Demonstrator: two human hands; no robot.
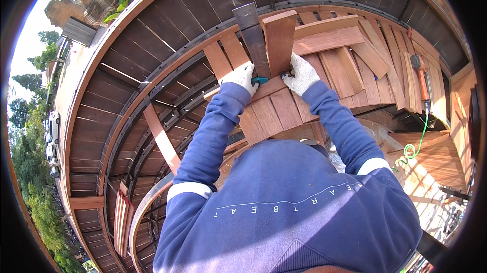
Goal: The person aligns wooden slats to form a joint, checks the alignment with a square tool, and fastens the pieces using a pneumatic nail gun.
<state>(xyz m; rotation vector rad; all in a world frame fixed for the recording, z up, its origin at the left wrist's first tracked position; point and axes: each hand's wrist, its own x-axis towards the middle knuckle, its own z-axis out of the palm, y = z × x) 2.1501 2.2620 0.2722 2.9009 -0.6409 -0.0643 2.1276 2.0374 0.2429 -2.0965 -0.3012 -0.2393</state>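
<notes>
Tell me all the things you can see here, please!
Upright plank: one, reddish-brown, held on end between both hands.
Teal tool: one, by the left hand's fingers; its kind is unclear.
Loose planks: many, reddish-brown, piled right of the hands.
Power drill: one, orange, lying on the planks at far right.
Coiled cord: one, green, below the drill.
Metal frame rails: several, dark, curving at left.
Trees: several, green, far left.
Left hand: white glove, blue sleeve, beside the plank.
Right hand: white glove, blue sleeve, against the plank.
</notes>
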